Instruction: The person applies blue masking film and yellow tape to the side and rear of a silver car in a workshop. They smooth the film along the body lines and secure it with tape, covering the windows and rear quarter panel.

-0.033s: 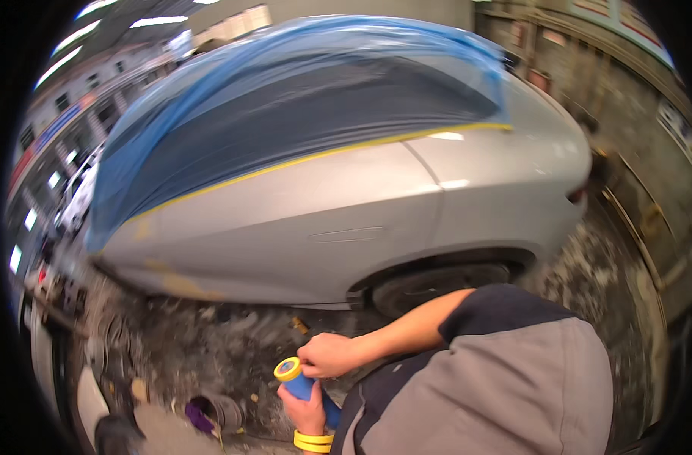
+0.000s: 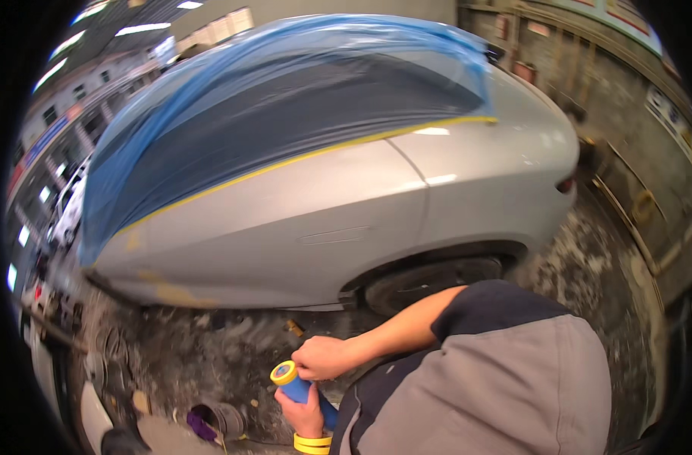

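Observation:
My left hand (image 2: 303,415) is wrapped round a roll of blue masking film (image 2: 293,390) with yellow tape (image 2: 284,371) at its upper end. The roll stands tilted near my body. Yellow bands (image 2: 312,444) circle my left wrist. Close against the taped end is my right hand (image 2: 323,358), its fingers closed; what they pinch is hidden. Beyond my hands stands a silver-grey car (image 2: 285,205). Blue plastic film (image 2: 160,125) drapes over its windows and roof. A line of yellow tape (image 2: 300,155) runs along the film's lower edge.
The rear wheel (image 2: 429,287) is just beyond my right forearm. A bucket (image 2: 226,418) with a purple cloth (image 2: 202,423) stands at lower left on the stained floor (image 2: 186,349). Wooden rails (image 2: 626,227) lie along the wall at right.
The view has shifted slightly, so the car sits a little farther left in it. Both hands keep the same position at the roll.

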{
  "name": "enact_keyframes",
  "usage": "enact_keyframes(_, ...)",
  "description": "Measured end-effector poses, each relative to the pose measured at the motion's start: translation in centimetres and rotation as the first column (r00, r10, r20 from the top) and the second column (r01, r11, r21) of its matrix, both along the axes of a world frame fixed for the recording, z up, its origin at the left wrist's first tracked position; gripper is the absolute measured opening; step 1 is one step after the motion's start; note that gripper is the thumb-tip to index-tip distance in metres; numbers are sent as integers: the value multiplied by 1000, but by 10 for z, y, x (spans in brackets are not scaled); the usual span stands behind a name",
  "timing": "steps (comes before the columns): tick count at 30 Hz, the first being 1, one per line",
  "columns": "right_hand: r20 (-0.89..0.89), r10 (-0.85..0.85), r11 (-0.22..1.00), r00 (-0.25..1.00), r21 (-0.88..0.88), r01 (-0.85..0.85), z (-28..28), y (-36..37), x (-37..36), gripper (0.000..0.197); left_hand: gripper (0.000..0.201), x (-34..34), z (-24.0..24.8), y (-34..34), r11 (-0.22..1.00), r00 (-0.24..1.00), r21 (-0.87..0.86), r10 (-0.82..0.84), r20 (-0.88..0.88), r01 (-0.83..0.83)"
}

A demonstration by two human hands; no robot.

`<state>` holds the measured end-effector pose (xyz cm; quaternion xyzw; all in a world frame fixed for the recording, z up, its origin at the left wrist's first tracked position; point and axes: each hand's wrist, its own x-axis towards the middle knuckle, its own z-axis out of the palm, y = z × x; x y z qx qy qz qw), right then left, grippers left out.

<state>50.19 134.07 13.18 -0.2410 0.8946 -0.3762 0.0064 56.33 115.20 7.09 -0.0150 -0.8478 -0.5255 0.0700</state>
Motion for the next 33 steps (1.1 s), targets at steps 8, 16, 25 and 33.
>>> enact_keyframes(8, -25, -73, 991, 997, -112, 70, -7, 25, 18, 21, 72, -6, 1, 22, 995, 996, -39, -89, -33, 88)
enact_keyframes(16, -105, -162, 985, 981, 43, 167, -6, 46, 22, 26, 73, -7, 8, 44, 986, 990, -116, -129, -64, 121)
enact_keyframes(25, -40, -154, 964, 987, -223, 142, 3, 67, 28, 22, 69, -11, 9, 48, 985, 984, 75, -160, 84, 153)
enact_keyframes(33, -258, -138, 988, 956, -101, 115, -3, 59, 27, 16, 70, 1, 21, 54, 991, 994, -87, -94, 50, 98)
